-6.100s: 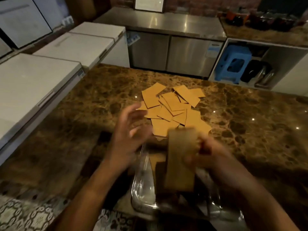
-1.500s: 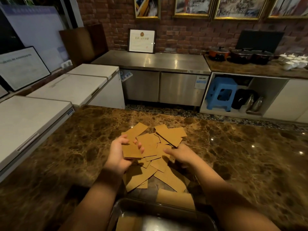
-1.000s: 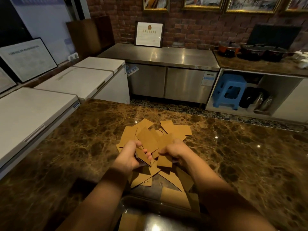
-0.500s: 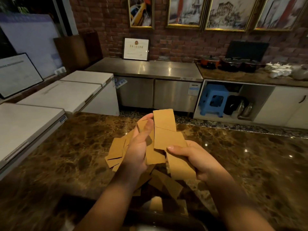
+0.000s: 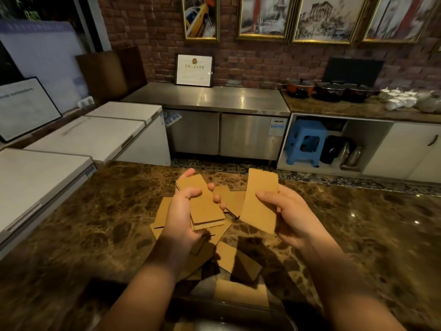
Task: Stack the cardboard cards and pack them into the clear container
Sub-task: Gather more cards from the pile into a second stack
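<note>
Cards in both hands, above the marble counter [image 5: 95, 223]. Your left hand [image 5: 183, 218] cups a small stack [image 5: 205, 206], thumb on top, long axis running away from you and tilted a little left. Your right hand [image 5: 288, 218] pinches a single card [image 5: 260, 201] upright, just right of the stack and apart from it. Likely next: swing it left, lay it flat, edges matched. Loose cards [image 5: 229, 256] lie below; the clear container [image 5: 238, 316] sits nearest you, at the bottom edge.
</note>
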